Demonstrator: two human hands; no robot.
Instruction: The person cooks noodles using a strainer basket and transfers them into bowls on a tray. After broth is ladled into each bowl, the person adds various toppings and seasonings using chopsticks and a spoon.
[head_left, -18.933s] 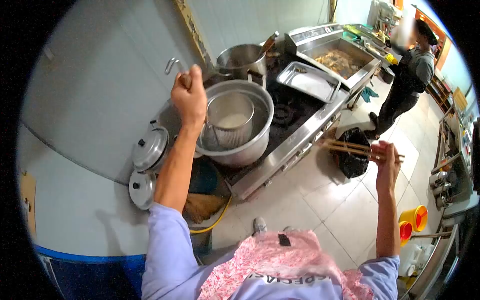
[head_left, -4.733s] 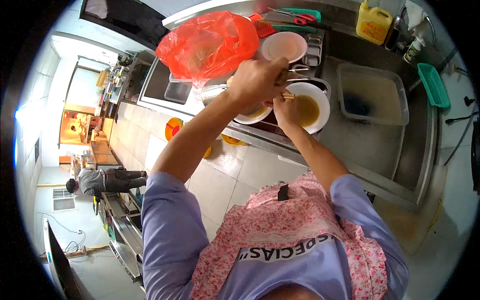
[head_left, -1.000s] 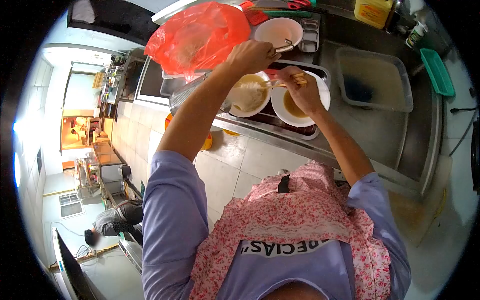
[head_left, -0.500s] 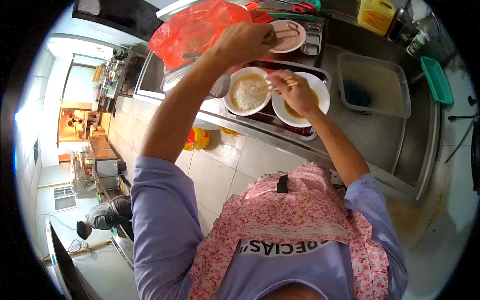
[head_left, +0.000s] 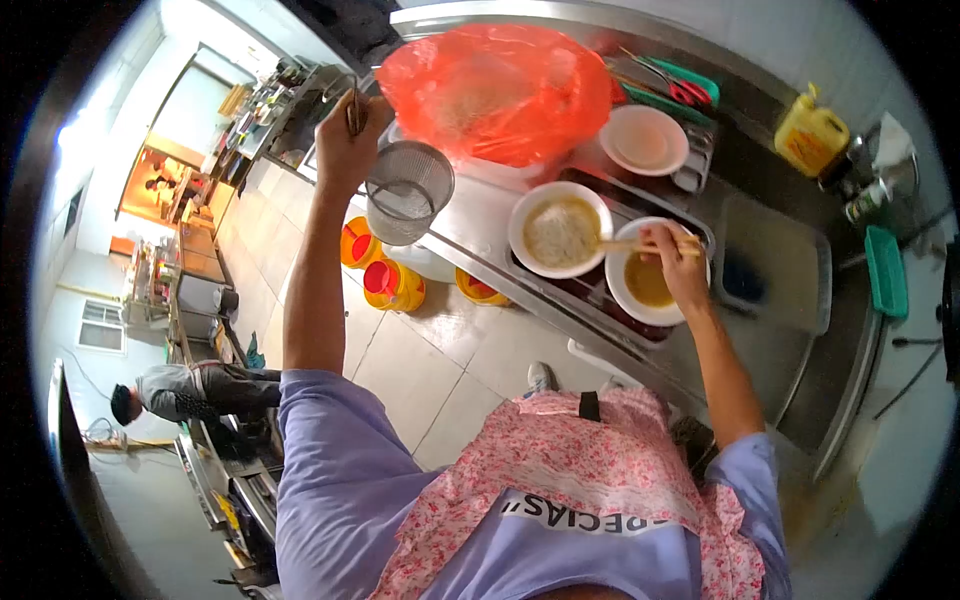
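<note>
One pair of chopsticks is pinched by the right hand over the broth bowl, with tips at the noodle bowl just beside. By the closed left hand, the wire strainer is held near the counter edge.
</note>
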